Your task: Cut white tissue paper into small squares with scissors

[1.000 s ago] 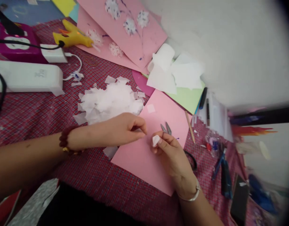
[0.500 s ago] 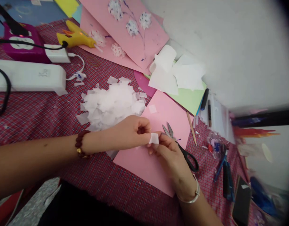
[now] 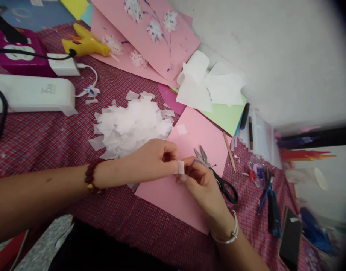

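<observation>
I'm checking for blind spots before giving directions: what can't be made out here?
All in the head view:
Exact grip on the small paper piece: too small to tell.
Near edge of the white paper pile: hidden by the left arm.
Part of the scissors: hidden by the right hand.
Left end of the white case: cut off by the left edge.
Blue item at right: blurred.

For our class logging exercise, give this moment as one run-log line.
left hand: pinching white paper piece | right hand: holding same piece | below: pink sheet | nearby: scissors, white paper pile
</observation>
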Action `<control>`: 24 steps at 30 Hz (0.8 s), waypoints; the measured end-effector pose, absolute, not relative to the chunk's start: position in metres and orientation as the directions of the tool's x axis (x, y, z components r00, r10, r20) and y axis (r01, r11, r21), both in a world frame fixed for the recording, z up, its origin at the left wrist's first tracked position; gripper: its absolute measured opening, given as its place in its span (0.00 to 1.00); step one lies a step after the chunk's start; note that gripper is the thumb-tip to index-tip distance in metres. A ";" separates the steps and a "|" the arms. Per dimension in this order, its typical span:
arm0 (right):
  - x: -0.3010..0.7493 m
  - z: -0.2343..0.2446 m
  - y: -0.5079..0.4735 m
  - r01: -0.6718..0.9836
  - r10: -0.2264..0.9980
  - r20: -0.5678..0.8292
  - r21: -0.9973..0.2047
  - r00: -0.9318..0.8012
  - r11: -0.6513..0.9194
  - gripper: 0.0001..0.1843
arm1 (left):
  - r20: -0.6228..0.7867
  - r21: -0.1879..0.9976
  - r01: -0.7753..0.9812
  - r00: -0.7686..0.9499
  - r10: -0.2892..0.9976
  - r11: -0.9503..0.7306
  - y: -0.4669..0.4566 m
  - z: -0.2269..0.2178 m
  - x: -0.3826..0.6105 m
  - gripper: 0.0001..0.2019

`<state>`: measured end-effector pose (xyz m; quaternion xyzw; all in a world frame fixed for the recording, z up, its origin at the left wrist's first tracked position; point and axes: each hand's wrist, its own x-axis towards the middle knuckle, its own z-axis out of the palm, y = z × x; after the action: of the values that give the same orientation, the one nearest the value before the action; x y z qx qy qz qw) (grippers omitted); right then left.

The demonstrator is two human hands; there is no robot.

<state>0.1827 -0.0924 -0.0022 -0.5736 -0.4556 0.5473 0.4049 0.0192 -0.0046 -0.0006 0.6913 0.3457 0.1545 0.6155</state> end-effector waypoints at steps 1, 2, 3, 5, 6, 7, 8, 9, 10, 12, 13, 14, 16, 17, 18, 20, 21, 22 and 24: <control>0.182 -0.001 -0.093 0.082 0.967 -0.253 -0.965 -0.014 -0.251 0.06 | -0.220 0.957 0.291 0.712 0.667 0.005 -0.004 0.000 0.019 0.09; 0.182 -0.001 -0.093 0.087 0.968 -0.252 -0.964 -0.008 -0.250 0.06 | -0.228 0.956 0.295 0.712 0.664 0.013 -0.004 0.000 0.019 0.09; 0.182 -0.001 -0.093 0.090 0.967 -0.255 -0.963 0.002 -0.254 0.06 | -0.235 0.954 0.300 0.713 0.661 0.015 -0.005 0.000 0.018 0.09; 0.182 -0.002 -0.094 0.088 0.964 -0.264 -0.960 0.017 -0.265 0.08 | -0.241 0.948 0.318 0.712 0.659 0.003 -0.005 0.001 0.019 0.09; 0.182 -0.003 -0.094 0.082 0.964 -0.266 -0.960 0.018 -0.267 0.08 | -0.239 0.945 0.326 0.712 0.660 -0.010 -0.006 0.001 0.020 0.09; 0.182 -0.003 -0.094 0.070 0.964 -0.265 -0.962 0.015 -0.266 0.08 | -0.235 0.943 0.331 0.712 0.662 -0.021 -0.006 0.001 0.020 0.09; 0.182 -0.003 -0.094 0.055 0.964 -0.264 -0.963 0.005 -0.264 0.08 | -0.232 0.942 0.335 0.711 0.664 -0.029 -0.007 0.002 0.021 0.09; 0.182 -0.003 -0.094 0.042 0.965 -0.261 -0.965 -0.008 -0.260 0.08 | -0.231 0.941 0.337 0.709 0.666 -0.033 -0.007 0.002 0.021 0.09; 0.181 -0.003 -0.093 0.035 0.967 -0.255 -0.966 -0.019 -0.255 0.08 | -0.227 0.941 0.337 0.706 0.670 -0.036 -0.007 0.002 0.022 0.10; 0.180 -0.002 -0.093 0.047 0.969 -0.244 -0.969 -0.025 -0.243 0.09 | -0.217 0.941 0.335 0.699 0.682 -0.044 -0.007 0.000 0.022 0.10; 0.179 -0.002 -0.093 0.061 0.970 -0.243 -0.969 -0.017 -0.241 0.09 | -0.212 0.941 0.334 0.697 0.686 -0.049 -0.008 -0.001 0.023 0.10; 0.179 -0.002 -0.093 0.073 0.970 -0.245 -0.967 -0.003 -0.244 0.09 | -0.206 0.942 0.332 0.696 0.688 -0.054 -0.008 -0.002 0.023 0.10; 0.178 -0.002 -0.093 0.070 0.964 -0.265 -0.961 0.025 -0.267 0.10 | -0.195 0.949 0.312 0.688 0.699 -0.042 -0.010 -0.005 0.024 0.09; 0.179 -0.003 -0.093 0.055 0.959 -0.280 -0.958 0.032 -0.282 0.11 | -0.185 0.955 0.293 0.683 0.707 -0.033 -0.011 -0.005 0.024 0.08; 0.180 -0.004 -0.094 0.033 0.954 -0.297 -0.954 0.036 -0.298 0.11 | -0.168 0.961 0.274 0.674 0.720 -0.033 -0.011 -0.005 0.024 0.06; 0.182 -0.007 -0.094 -0.036 0.942 -0.332 -0.943 0.040 -0.331 0.12 | -0.094 0.967 0.238 0.656 0.749 -0.087 -0.012 -0.003 0.023 0.04; 0.184 -0.008 -0.094 -0.074 0.936 -0.349 -0.936 0.045 -0.345 0.13 | -0.035 0.965 0.218 0.657 0.753 -0.145 -0.012 -0.002 0.023 0.03; 0.185 -0.010 -0.094 -0.111 0.930 -0.363 -0.928 0.054 -0.356 0.14 | 0.029 0.956 0.198 0.667 0.745 -0.215 -0.011 0.000 0.022 0.02; 0.187 -0.011 -0.094 -0.164 0.917 -0.392 -0.912 0.074 -0.376 0.15 | 0.160 0.920 0.153 0.695 0.701 -0.361 -0.011 0.002 0.020 0.05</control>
<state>0.1871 -0.0941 -0.0114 -0.5760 -0.3268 0.5968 0.4529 0.0196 -0.0109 0.0022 0.7770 0.2747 0.2775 0.4938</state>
